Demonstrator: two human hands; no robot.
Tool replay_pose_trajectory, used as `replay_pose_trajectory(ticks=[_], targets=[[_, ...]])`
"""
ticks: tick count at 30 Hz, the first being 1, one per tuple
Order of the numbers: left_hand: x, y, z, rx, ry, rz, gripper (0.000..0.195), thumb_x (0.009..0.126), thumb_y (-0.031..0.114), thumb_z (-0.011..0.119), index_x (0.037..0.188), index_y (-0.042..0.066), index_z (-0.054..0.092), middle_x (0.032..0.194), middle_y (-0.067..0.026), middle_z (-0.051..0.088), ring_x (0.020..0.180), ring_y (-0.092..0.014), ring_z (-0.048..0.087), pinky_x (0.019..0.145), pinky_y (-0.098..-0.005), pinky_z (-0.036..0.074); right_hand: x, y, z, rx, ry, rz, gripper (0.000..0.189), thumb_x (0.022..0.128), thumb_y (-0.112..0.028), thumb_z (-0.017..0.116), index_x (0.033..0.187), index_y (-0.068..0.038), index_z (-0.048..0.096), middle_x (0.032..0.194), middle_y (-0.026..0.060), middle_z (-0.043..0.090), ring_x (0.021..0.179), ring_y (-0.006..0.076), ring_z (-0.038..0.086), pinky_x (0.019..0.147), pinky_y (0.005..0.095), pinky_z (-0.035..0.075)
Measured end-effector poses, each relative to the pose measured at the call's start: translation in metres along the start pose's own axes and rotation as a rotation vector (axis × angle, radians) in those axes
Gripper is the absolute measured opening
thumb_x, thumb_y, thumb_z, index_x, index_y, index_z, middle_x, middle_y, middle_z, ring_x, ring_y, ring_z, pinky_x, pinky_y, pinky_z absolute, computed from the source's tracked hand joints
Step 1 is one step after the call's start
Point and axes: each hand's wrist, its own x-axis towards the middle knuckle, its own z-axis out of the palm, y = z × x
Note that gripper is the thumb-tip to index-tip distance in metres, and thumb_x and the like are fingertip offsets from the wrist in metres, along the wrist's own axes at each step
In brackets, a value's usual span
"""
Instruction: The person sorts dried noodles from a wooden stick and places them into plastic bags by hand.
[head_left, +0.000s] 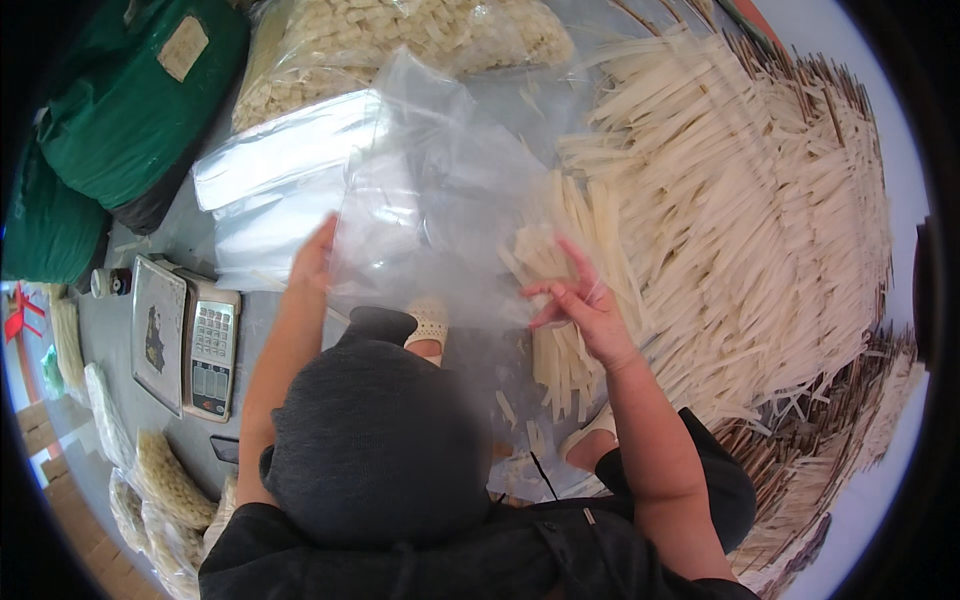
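Note:
A clear plastic bag (442, 180) is spread in front of me, blurred at its lower edge. My left hand (316, 255) is at the bag's left side; its fingertips are partly hidden, so its grip is unclear. At the bag's right side, my right hand (574, 296) has its fingers bent and spread; whether it pinches the film cannot be told. Behind and below that hand lies a bundle of flat, pale dried strips (562, 367). Flat clear plastic bags (277, 180) lie stacked beyond my left hand.
A digital scale (210, 345) stands at left, near a small jar (110, 282). Large bags of pale cut pieces (420, 34) lie at the top, green sacks (142, 105) upper left. A big heap of pale strips (697, 210) fills the right. Smaller filled bags (169, 480) lie lower left.

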Motion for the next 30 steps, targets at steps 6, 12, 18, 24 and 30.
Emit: replay_pose_trajectory(ticks=[6,12,18,24,30], targets=[[-0.09,0.088,0.017,0.734,0.287,1.05,0.053,0.094,0.005,0.051,0.144,0.017,0.039,0.129,-0.0056,0.056,0.05,0.0,0.035,0.044,-0.0156,0.03,-0.004,-0.042,0.001,-0.163,0.051,-0.064,0.061,0.096,-0.006,0.045,0.15,-0.015,0.018,0.112,0.0099,0.064,0.076,0.0128,0.063,0.069,0.0276,0.054],[-0.086,0.079,-0.159,1.008,0.423,0.416,0.061,0.088,0.012,0.059,0.144,0.02,0.038,0.135,-0.015,0.045,0.066,-0.015,0.053,0.054,-0.0291,0.047,0.045,-0.039,0.066,-0.286,-0.044,-0.272,0.042,0.094,-0.008,0.049,0.135,-0.015,0.05,0.096,0.0034,0.07,0.069,0.0068,0.06,0.058,0.0242,0.048],[-0.089,0.075,-0.161,1.992,0.924,1.101,0.058,0.088,0.026,0.062,0.141,0.016,0.041,0.142,-0.0274,0.033,0.115,-0.042,0.049,0.082,-0.048,0.048,0.083,0.019,0.089,-0.933,0.093,-0.305,0.04,0.09,-0.018,0.052,0.129,-0.016,0.052,0.075,0.0121,0.066,0.065,0.0243,0.063,0.06,0.0385,0.048],[-0.165,0.064,0.156,1.318,-0.143,0.302,0.031,0.092,0.039,0.057,0.106,0.011,0.062,0.089,-0.0016,0.062,0.077,-0.01,0.059,0.058,-0.0231,0.047,0.077,0.03,0.104,-1.06,0.085,-0.261,0.037,0.089,-0.02,0.051,0.125,-0.012,0.054,0.075,0.0155,0.064,0.069,0.0327,0.063,0.062,0.0435,0.049],[-0.128,0.044,0.189,1.437,-0.349,0.208,0.021,0.093,0.025,0.055,0.092,0.004,0.062,0.076,-0.0023,0.059,0.06,-0.011,0.06,0.055,-0.0241,0.05,0.089,0.069,0.081,-0.186,0.14,-0.193,0.041,0.09,-0.031,0.06,0.12,-0.003,0.054,0.079,0.009,0.065,0.068,0.023,0.064,0.062,0.0376,0.052]])
